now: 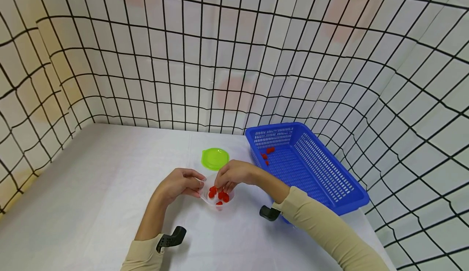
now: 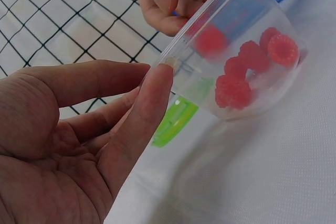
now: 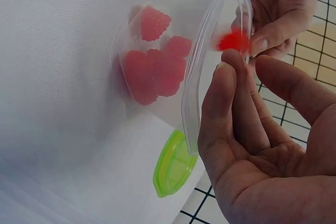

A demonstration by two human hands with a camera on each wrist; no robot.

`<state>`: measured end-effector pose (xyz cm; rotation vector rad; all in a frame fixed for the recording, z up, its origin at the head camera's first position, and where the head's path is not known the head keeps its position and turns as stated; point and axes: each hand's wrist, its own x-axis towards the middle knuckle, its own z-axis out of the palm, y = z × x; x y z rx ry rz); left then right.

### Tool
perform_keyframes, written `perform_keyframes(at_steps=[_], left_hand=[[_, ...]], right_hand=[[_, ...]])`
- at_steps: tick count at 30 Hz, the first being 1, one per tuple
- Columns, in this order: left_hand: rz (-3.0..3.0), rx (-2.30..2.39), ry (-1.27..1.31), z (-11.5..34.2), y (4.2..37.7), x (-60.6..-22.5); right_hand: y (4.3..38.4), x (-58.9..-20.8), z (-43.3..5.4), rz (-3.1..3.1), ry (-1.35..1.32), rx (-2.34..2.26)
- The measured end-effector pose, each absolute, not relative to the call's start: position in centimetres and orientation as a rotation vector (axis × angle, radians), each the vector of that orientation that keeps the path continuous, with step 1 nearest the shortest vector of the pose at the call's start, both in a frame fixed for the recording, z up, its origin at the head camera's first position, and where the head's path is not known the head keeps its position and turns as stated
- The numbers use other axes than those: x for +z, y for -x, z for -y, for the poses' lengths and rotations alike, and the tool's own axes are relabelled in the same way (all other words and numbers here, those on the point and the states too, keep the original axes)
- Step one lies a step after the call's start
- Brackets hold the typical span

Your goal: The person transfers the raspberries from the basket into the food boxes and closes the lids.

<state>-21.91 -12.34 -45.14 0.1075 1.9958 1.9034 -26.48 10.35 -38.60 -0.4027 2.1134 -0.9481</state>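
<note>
A clear plastic tub (image 1: pixel 209 201) stands on the white cloth with several raspberries (image 2: pixel 233 90) at its bottom. The left hand (image 1: pixel 182 183) pinches the tub's rim between thumb and finger. Over the opening is the right hand (image 1: pixel 234 174), its fingertips at the rim and its thumb parted from them. Just beyond those fingertips, a blurred raspberry (image 3: pixel 233 40) is in mid-air inside the tub, out of the fingers' hold. A bright green lid (image 1: pixel 215 159) lies on the cloth behind the tub.
To the right sits a blue perforated basket (image 1: pixel 311 173), with a few red raspberries (image 1: pixel 270 150) at its left end. Black wire mesh (image 1: pixel 220 55) backed by white sheeting encloses the table (image 1: pixel 91 189) at the back and sides.
</note>
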Motion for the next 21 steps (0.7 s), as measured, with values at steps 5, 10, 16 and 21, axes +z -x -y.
perform_keyframes(at_steps=[5, 10, 16, 21], left_hand=[[-1.997, 1.903, -0.118, 12.3, 21.8, -45.0], [-2.004, 1.899, -0.111, 12.3, 21.8, -45.0], [-2.002, 1.900, -0.110, 12.3, 21.8, -44.9], [-1.992, 1.904, -0.117, 12.3, 21.8, -44.9]], right_hand=[[26.5, -38.6, -10.4, -2.108, 0.407, -0.948], [26.5, -38.7, -10.5, -2.105, 0.424, -0.953], [26.5, -38.6, -10.6, -2.102, 0.412, -0.973], [26.9, -37.7, -11.1, -2.122, 0.405, -1.008]])
